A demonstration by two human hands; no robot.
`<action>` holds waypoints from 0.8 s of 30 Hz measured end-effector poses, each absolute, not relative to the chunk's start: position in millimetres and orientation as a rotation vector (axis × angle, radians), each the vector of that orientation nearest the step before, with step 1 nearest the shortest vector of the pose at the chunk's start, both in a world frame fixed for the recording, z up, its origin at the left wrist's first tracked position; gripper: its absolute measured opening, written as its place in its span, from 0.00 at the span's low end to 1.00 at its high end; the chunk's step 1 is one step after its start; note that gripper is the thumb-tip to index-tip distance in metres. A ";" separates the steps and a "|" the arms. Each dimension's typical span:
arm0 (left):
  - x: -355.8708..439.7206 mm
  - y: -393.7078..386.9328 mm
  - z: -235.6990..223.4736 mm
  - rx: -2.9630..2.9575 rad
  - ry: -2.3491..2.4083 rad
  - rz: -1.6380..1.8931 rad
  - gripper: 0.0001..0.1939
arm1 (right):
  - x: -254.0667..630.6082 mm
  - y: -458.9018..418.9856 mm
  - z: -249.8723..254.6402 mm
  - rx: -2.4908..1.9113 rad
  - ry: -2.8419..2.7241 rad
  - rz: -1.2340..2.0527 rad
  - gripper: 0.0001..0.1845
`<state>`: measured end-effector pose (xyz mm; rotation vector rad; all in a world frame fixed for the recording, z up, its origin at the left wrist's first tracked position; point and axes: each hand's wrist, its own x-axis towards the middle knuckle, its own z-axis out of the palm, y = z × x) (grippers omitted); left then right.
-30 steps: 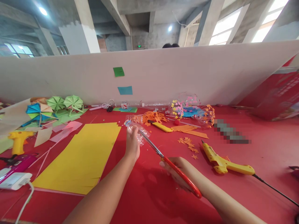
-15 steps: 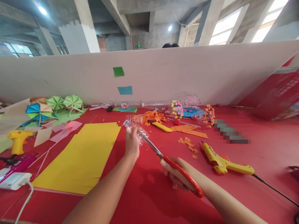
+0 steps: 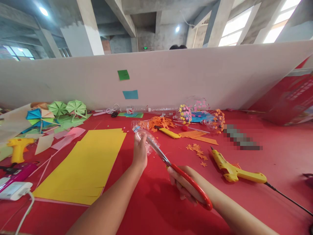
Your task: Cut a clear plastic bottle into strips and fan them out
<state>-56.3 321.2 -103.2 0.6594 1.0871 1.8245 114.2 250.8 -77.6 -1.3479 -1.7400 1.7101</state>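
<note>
My left hand (image 3: 140,153) gripped 1 clear plastic bottle (image 3: 140,131) near its neck. My right hand (image 3: 182,188) gripped red-handled scissors (image 3: 166,162), blades reaching the bottle. 1 yellow glue gun (image 3: 234,171) lay right of that grip.

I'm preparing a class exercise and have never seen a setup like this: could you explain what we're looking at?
There is no machine here, just a person's bare hands, seen from a camera worn on the head, looking forward and down. The left hand holds a clear plastic bottle near its neck. The right hand holds red-handled scissors, their blades at the bottle. On the red surface lie yellow sheets to the left, and orange paper stars and a yellow glue gun to the right.
</note>
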 end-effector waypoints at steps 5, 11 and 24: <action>-57.8 322.8 -105.8 0.681 1.064 1.821 0.07 | 111.9 252.5 -84.4 -1.425 -1.779 1.647 0.26; -57.8 321.9 -105.3 0.669 1.096 1.797 0.08 | 109.7 250.4 -80.4 -1.457 -1.787 1.618 0.26; -58.8 321.6 -110.3 0.847 1.182 1.805 0.13 | 111.4 249.8 -78.7 -1.389 -1.736 1.681 0.31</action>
